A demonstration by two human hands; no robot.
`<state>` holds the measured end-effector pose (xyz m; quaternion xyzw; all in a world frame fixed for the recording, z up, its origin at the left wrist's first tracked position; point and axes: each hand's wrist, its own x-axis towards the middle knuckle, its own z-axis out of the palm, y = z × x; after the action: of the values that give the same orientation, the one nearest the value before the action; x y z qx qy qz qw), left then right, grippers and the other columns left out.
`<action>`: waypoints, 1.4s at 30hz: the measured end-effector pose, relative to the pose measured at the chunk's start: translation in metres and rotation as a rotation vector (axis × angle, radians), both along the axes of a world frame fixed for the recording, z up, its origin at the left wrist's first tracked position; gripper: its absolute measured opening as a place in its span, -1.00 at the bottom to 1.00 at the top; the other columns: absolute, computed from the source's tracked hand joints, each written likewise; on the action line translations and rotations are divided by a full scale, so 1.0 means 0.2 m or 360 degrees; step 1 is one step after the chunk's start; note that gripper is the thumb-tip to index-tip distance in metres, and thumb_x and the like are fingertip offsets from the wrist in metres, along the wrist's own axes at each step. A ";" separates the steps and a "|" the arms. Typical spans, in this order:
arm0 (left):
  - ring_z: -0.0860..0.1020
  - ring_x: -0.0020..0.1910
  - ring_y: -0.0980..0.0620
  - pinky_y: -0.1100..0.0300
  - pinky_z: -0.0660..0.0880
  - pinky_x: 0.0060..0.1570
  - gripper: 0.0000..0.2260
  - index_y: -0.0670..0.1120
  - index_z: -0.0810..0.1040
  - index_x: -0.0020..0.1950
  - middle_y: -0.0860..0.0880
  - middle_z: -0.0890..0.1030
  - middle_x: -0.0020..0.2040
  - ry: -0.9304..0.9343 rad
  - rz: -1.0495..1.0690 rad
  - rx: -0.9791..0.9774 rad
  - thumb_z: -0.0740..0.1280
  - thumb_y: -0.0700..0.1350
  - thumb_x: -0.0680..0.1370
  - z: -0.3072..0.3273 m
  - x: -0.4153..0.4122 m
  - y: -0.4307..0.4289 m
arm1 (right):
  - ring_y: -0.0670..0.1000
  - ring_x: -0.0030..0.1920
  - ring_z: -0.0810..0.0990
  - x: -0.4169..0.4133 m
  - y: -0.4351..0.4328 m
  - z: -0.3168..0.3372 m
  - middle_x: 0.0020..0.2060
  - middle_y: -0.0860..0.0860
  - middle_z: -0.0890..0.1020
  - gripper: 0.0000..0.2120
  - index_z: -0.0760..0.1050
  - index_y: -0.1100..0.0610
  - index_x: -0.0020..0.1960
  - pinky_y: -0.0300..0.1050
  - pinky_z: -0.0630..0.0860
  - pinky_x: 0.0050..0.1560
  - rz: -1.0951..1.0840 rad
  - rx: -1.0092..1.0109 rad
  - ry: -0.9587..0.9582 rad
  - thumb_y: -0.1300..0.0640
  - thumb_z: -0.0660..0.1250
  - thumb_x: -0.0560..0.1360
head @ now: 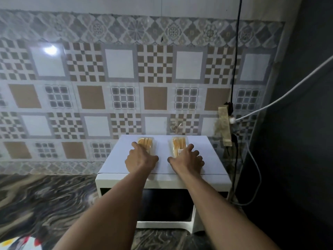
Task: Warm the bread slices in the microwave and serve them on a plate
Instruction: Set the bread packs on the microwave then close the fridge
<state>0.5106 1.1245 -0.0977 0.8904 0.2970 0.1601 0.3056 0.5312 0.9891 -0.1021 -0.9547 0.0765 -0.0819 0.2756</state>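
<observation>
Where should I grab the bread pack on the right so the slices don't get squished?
Take the right bread pack by its two long edges, near the end closest to you, coming from above. It lies flat on the microwave, short end toward you and far end by the wall, so its narrow width is easiest to span.
</observation>
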 end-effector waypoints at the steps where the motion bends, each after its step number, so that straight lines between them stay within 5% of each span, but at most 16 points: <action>1: 0.58 0.14 -0.21 0.01 0.48 0.03 -0.34 -0.09 0.26 0.23 -0.15 0.61 0.12 -0.0006 0.0009 0.0021 0.55 0.09 0.34 -0.01 0.02 0.00 | 0.24 0.25 0.44 0.01 0.01 -0.01 0.26 0.19 0.44 -0.19 0.20 0.14 0.38 0.11 0.37 0.26 -0.0008 -0.0005 0.0002 -0.25 0.45 0.34; 7: 0.52 0.22 -0.23 -0.03 0.47 0.15 -0.31 -0.12 0.26 0.27 -0.19 0.56 0.21 0.0017 0.0048 0.0034 0.56 0.10 0.35 -0.02 0.13 0.01 | 0.24 0.25 0.43 0.07 0.04 0.00 0.28 0.19 0.39 -0.18 0.16 0.13 0.40 0.10 0.39 0.26 -0.0027 0.0000 0.0026 -0.24 0.45 0.36; 15: 0.38 0.39 -0.27 -0.12 0.40 0.27 -0.03 -0.15 0.07 0.53 -0.24 0.42 0.41 0.0113 0.0022 -0.0017 0.54 0.23 0.37 0.04 0.11 -0.02 | 0.24 0.29 0.40 0.01 -0.03 0.06 0.32 0.22 0.41 -0.15 0.06 0.14 0.50 0.16 0.39 0.23 0.0073 0.0037 0.0012 -0.32 0.31 0.46; 19: 0.31 0.45 -0.29 -0.20 0.29 0.37 -0.13 -0.12 0.12 0.55 -0.25 0.36 0.46 0.0084 0.0003 0.0057 0.42 0.29 0.45 0.15 -0.01 -0.03 | 0.25 0.32 0.39 -0.12 -0.13 0.17 0.35 0.23 0.39 -0.24 0.06 0.14 0.53 0.17 0.39 0.25 0.0152 -0.0090 -0.0051 -0.26 0.24 0.54; 26: 0.28 0.49 -0.24 -0.20 0.25 0.44 -0.41 -0.11 0.32 0.49 -0.21 0.41 0.46 -0.0198 -0.0384 0.0740 0.24 0.23 0.60 0.32 -0.34 -0.03 | 0.26 0.42 0.32 -0.38 -0.30 0.36 0.44 0.23 0.32 -0.33 0.18 0.17 0.53 0.22 0.37 0.33 0.0383 -0.0309 -0.0096 -0.21 0.19 0.59; 30: 0.12 0.57 -0.24 -0.20 0.12 0.51 -0.42 -0.08 0.25 0.56 -0.21 0.29 0.55 -0.0220 -0.0471 0.0792 0.16 0.21 0.64 0.39 -0.57 -0.08 | 0.27 0.47 0.24 -0.56 -0.38 0.44 0.49 0.25 0.24 -0.34 0.11 0.15 0.57 0.26 0.34 0.36 0.0434 -0.0436 -0.0123 -0.18 0.17 0.62; 36: 0.24 0.53 -0.25 -0.15 0.29 0.44 -0.39 -0.07 0.16 0.61 -0.22 0.21 0.58 -0.0218 -0.0587 0.0737 0.19 0.17 0.64 0.56 -0.87 -0.21 | 0.30 0.42 0.31 -0.83 -0.53 0.59 0.49 0.25 0.24 -0.34 0.13 0.14 0.56 0.22 0.41 0.30 0.0427 -0.0565 -0.0119 -0.17 0.22 0.60; 42: 0.22 0.54 -0.23 -0.15 0.23 0.49 -0.38 -0.05 0.18 0.60 -0.21 0.23 0.57 -0.0362 -0.0842 0.0817 0.16 0.23 0.63 0.68 -1.02 -0.38 | 0.24 0.38 0.38 -1.10 -0.71 0.71 0.45 0.15 0.35 -0.39 0.23 0.07 0.51 0.20 0.45 0.26 0.0364 -0.0569 -0.0213 -0.18 0.25 0.56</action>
<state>0.3073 1.0481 0.0388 0.9604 -0.0286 0.2425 0.1343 0.3113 0.8477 0.0404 -0.9833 -0.0665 -0.1256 0.1140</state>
